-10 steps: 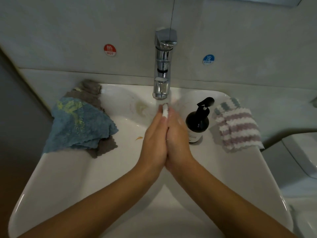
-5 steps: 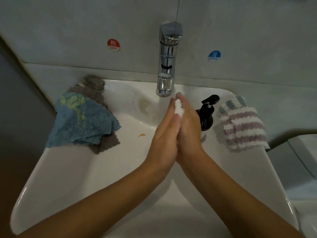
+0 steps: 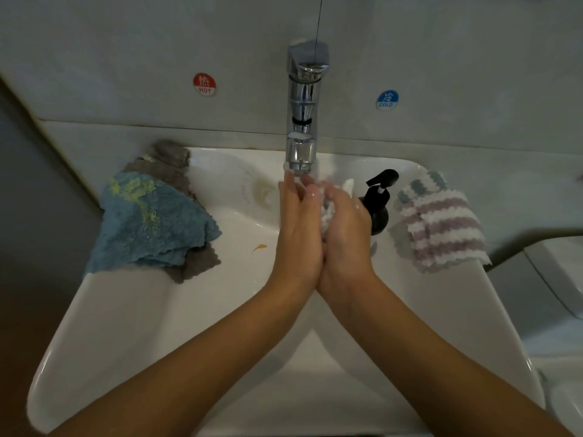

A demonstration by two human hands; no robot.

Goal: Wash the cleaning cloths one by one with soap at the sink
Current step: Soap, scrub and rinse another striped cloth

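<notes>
1. A small white cloth (image 3: 326, 212) is squeezed between the two hands, just under the tap (image 3: 302, 121). Only a bit of it shows, and it looks wet and bunched up.
2. The left hand (image 3: 298, 228) has its palm against the cloth. Its fingers are mostly straight and point up at the tap.
3. The right hand (image 3: 345, 228) is on the other side of the cloth. Its fingers bend over the top of the cloth and hold it.
4. The heels of both hands touch each other over the middle of the sink (image 3: 142, 326).
5. A blue cloth (image 3: 148, 222) with yellow marks lies on the back left corner of the sink. It sits on top of a grey cloth (image 3: 170, 159), which sticks out behind it and below it.
6. A striped cloth (image 3: 441, 225), white and purple, lies on the back right corner of the sink.
7. A black soap bottle (image 3: 378, 203) with a pump stands on the sink's back edge, between the right hand and the striped cloth.
8. A tiny orange speck (image 3: 259, 247) lies in the sink bowl, between the blue cloth and the left hand.
9. On the wall, a red sticker (image 3: 204, 84) says HOT and a blue sticker (image 3: 387, 100) says COLD.
</notes>
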